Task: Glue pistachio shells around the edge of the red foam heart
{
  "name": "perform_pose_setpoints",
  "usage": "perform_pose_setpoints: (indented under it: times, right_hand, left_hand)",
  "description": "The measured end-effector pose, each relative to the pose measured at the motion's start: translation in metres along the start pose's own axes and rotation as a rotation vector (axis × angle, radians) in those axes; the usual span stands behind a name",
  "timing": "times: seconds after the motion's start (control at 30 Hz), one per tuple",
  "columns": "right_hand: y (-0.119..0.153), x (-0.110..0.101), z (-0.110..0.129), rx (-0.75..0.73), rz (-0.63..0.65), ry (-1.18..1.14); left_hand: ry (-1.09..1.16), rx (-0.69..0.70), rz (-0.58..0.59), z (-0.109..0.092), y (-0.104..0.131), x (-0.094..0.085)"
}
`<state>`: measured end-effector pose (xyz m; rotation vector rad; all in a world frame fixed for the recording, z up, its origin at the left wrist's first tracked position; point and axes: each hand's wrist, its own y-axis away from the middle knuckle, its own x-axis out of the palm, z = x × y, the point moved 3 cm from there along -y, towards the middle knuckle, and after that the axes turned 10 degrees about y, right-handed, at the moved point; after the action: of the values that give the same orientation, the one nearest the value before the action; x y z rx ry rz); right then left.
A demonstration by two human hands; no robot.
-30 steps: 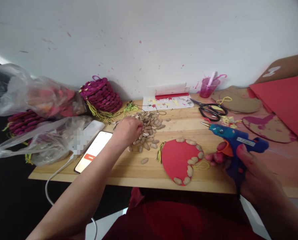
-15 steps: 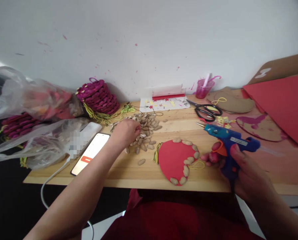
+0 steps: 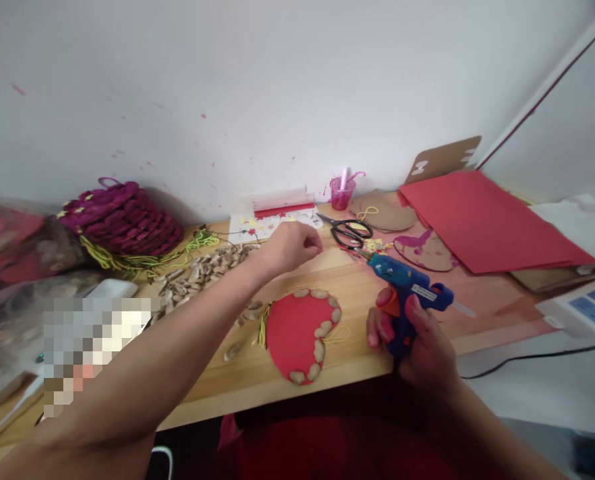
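My right hand (image 3: pixel 417 340) is wrapped round the handle of a blue glue gun (image 3: pixel 407 283), whose nozzle points up and left toward the scissors. My left hand (image 3: pixel 294 248) hovers above the wood with its fingers closed; what they hold, if anything, is hidden. Below it lies a red heart (image 3: pixel 292 333), edged with peanuts (image 3: pixel 319 350) along its top and right side, with yellow-green yarn at its left. A heap of peanuts (image 3: pixel 212 267) spreads behind my left forearm.
Black-handled scissors (image 3: pixel 352 232), a pink cup (image 3: pixel 342 193) and a sheet of star stickers (image 3: pixel 277 223) stand along the wall. Red sheets (image 3: pixel 497 220) lie at the right, near a white device (image 3: pixel 584 307). A purple woven piece (image 3: pixel 122 220) is at the left.
The view has turned to the right. My left hand has left the peanut heap and moved right, above the heart. The glue gun stays in my right hand, its nozzle now nearer the scissors.
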<state>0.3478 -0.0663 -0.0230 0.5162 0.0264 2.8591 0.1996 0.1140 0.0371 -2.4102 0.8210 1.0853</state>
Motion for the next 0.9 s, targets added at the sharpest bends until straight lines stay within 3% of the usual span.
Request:
perform_pose_setpoints:
  times: [0.17,0.23,0.33,0.47,0.63,0.73,0.9]
  right_hand:
    - [-0.002,0.000,0.002,-0.010,-0.043,-0.076]
    - [-0.003,0.000,0.001,-0.002,-0.035,-0.084]
    - [-0.004,-0.002,-0.001,-0.009,-0.030,-0.080]
    - [-0.005,-0.004,-0.002,-0.013,-0.038,-0.045]
    - [-0.008,-0.005,-0.002,0.040,-0.051,0.015]
    - [-0.009,-0.004,0.000,0.046,-0.099,0.047]
    - [-0.010,0.000,0.001,0.066,-0.122,0.090]
  left_hand:
    - [0.170,0.055,0.035,-0.026,-0.035,0.033]
    - [0.213,0.048,0.034,-0.030,-0.037,0.034]
    - [0.258,0.041,-0.009,-0.024,-0.028,0.020]
    - [0.236,-0.020,-0.100,-0.005,0.007,-0.020]
    - [0.194,-0.105,-0.255,0.020,0.073,-0.067]
    - [0.172,-0.143,-0.342,0.039,0.116,-0.077]
    - [0.135,-0.227,-0.380,0.068,0.167,-0.071]
